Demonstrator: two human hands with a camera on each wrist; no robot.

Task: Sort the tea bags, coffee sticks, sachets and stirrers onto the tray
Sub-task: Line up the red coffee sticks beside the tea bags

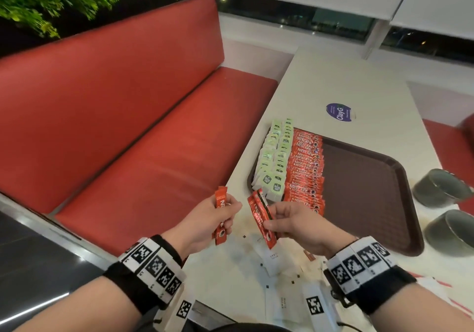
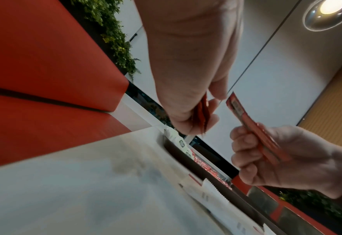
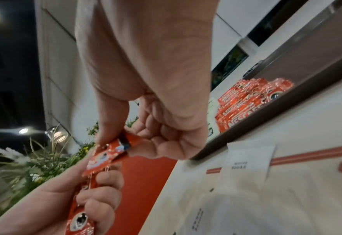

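My left hand (image 1: 227,211) grips one red coffee stick (image 1: 221,215) upright above the table's left edge. My right hand (image 1: 271,219) pinches a few red coffee sticks (image 1: 261,220) just right of it; the head view shows a gap between the two. The brown tray (image 1: 364,193) lies beyond, holding rows of green tea bags (image 1: 275,157) and red coffee sticks (image 1: 306,170) along its left side. White sachets (image 1: 272,258) lie on the table under my hands. In the right wrist view my right hand (image 3: 113,143) grips its sticks (image 3: 107,155) above the left hand's stick (image 3: 80,219).
Two grey bowls (image 1: 441,188) (image 1: 457,231) stand right of the tray. A purple round sticker (image 1: 339,112) is on the white table (image 1: 333,80) behind it. A red bench (image 1: 128,126) runs along the left. Red-striped strips (image 3: 310,153) lie near a sachet (image 3: 248,157).
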